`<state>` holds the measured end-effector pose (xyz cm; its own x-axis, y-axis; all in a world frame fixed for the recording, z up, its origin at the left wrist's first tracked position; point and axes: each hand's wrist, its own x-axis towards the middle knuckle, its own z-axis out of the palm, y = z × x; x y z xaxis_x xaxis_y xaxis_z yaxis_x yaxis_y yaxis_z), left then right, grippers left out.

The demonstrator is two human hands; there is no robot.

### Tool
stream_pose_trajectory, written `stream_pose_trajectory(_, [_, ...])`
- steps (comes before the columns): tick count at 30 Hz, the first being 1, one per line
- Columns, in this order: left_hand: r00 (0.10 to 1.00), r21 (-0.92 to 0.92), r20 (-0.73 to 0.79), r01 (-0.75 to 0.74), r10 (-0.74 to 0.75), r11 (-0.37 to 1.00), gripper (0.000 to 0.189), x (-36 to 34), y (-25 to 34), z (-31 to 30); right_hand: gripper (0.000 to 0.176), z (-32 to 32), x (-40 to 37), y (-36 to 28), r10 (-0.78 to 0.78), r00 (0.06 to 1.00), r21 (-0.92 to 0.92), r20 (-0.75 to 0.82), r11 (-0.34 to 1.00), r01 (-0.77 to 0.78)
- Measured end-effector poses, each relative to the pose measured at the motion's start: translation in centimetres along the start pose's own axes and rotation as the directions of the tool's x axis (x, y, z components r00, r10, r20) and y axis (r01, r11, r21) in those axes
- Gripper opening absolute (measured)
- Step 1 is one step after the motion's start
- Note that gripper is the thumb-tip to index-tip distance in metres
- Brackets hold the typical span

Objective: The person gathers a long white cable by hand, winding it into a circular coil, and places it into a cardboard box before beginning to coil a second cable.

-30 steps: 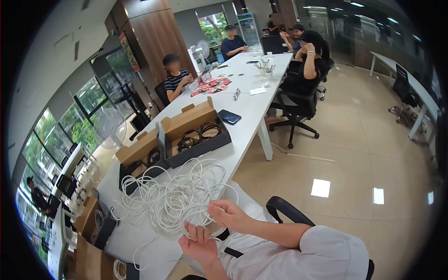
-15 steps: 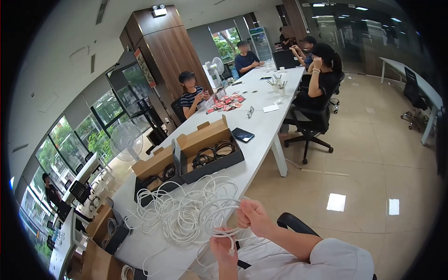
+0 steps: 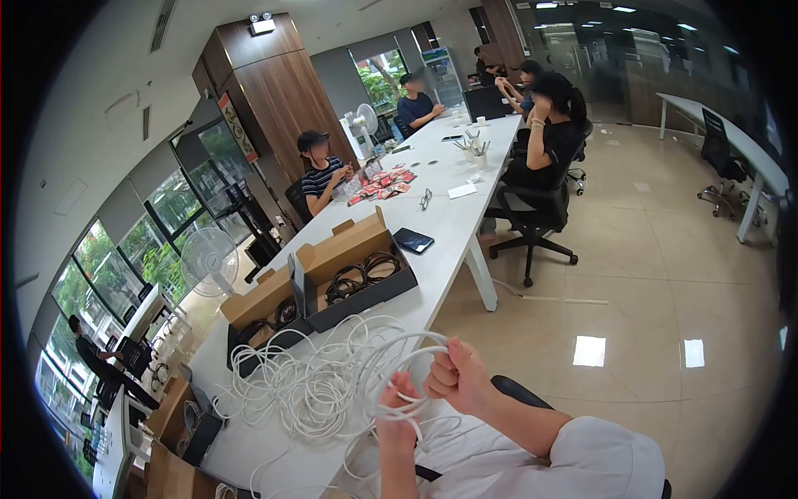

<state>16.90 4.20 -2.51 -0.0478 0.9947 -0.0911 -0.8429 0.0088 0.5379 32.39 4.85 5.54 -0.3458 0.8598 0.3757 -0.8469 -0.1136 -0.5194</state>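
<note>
White cable [image 3: 312, 391] lies in a loose tangle on the near part of the table, and some of it is gathered into coils in my hands. My right hand [image 3: 455, 376] is closed around the cable at the right side of the coils. Lower and to the left, my left hand [image 3: 401, 407] has its fingers curled about the same loops, with its outline slightly blurred. Loose strands hang below the hands over my white shirt. Just beyond the tangle stand two open cardboard boxes with coiled black cables [image 3: 362, 279] inside.
A phone [image 3: 414, 240] lies right of the boxes. Farther along the white table [image 3: 445, 224] are glasses, red packets [image 3: 382, 185] and cups with sticks. Several people sit around it. More open boxes [image 3: 187, 420] stand at lower left. An office chair [image 3: 532, 212] is at the right.
My right hand has risen slightly and moved right, drawing the cable loops wider. My left hand has come up a little along the coils. The whole view has shifted slightly.
</note>
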Motion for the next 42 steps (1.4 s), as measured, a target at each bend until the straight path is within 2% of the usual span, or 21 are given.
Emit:
stream_pose_trajectory(2, [0.993,-0.124,0.104,-0.045,0.058,0.991,0.018,0.8,1.3,0.3,0.048,-1.1,0.3,-0.4,-0.018,0.997,-0.001,-0.079,1.0,0.018])
stream_pose_trajectory(6, [0.94,0.025,0.224,-0.268,0.256,0.963,0.02,0.6,2.6,4.0,0.046,-2.3,1.1,-1.9,-0.049,0.982,-0.09,-0.185,0.995,0.033])
stream_pose_trajectory(9, [0.912,0.167,0.243,-0.376,0.331,0.912,0.017,0.5,1.9,5.8,0.044,-3.0,1.7,-2.2,-0.115,0.981,-0.287,-0.153,0.956,0.067])
stream_pose_trajectory(13, [0.906,0.294,0.252,-0.406,0.339,0.866,0.018,1.6,1.4,5.9,0.042,-2.7,1.8,-1.9,-0.321,0.934,-0.532,-0.155,0.824,0.195])
stream_pose_trajectory(15, [0.893,0.204,0.325,-0.386,0.31,0.9,0.019,1.6,1.4,5.9,0.041,-2.9,1.7,-2.0,-0.404,0.902,-0.666,-0.153,0.717,0.208])
stream_pose_trajectory(17, [0.889,0.122,0.382,-0.318,0.251,0.94,0.026,1.2,1.7,6.1,0.041,-3.1,1.4,-2.3,-0.355,0.921,-0.688,-0.162,0.709,0.152])
stream_pose_trajectory(18, [0.892,0.219,0.374,-0.35,0.254,0.911,0.039,1.5,1.2,5.7,0.04,-3.2,1.2,-2.2,-0.33,0.929,-0.699,-0.166,0.704,0.126])
stream_pose_trajectory(21, [0.903,0.383,0.333,-0.391,0.27,0.837,0.045,0.9,1.0,5.6,0.04,-2.8,1.0,-1.5,-0.297,0.947,-0.77,-0.126,0.631,0.096])
stream_pose_trajectory(24, [0.883,0.483,0.363,-0.452,0.298,0.75,0.043,0.8,1.3,4.9,0.035,-2.8,0.8,-1.3,-0.183,0.974,-0.557,-0.131,0.826,0.08])
stream_pose_trajectory(28, [0.831,0.662,0.436,-0.556,0.345,0.503,0.034,-0.1,2.1,4.3,0.031,-3.6,0.9,0.0,-0.2,0.972,-0.493,-0.123,0.863,0.115])
stream_pose_trajectory(30, [0.886,0.647,0.297,-0.461,0.355,0.608,0.028,-1.1,2.0,4.5,0.029,-3.6,0.8,1.2,-0.224,0.962,-0.507,-0.156,0.854,0.117])
stream_pose_trajectory(32, [0.9,0.421,0.19,-0.435,0.391,0.796,0.023,-1.1,1.4,3.7,0.028,-2.4,0.6,1.7,-0.193,0.969,-0.515,-0.155,0.853,0.088])
stream_pose_trajectory(35, [0.931,0.207,0.151,-0.359,0.333,0.91,0.018,-1.5,2.7,4.0,0.031,-1.7,0.2,2.5,-0.128,0.983,-0.485,-0.133,0.873,0.048])
stream_pose_trajectory(41, [0.904,0.269,0.19,-0.423,0.383,0.865,0.016,-2.1,3.3,4.6,0.036,-0.6,-0.7,2.8,0.002,0.998,-0.524,-0.067,0.851,-0.037])
stream_pose_trajectory(42, [0.893,0.422,0.168,-0.447,0.417,0.789,0.017,-1.9,3.0,4.5,0.037,-0.6,-0.7,2.6,0.036,0.999,-0.554,-0.034,0.831,-0.049])
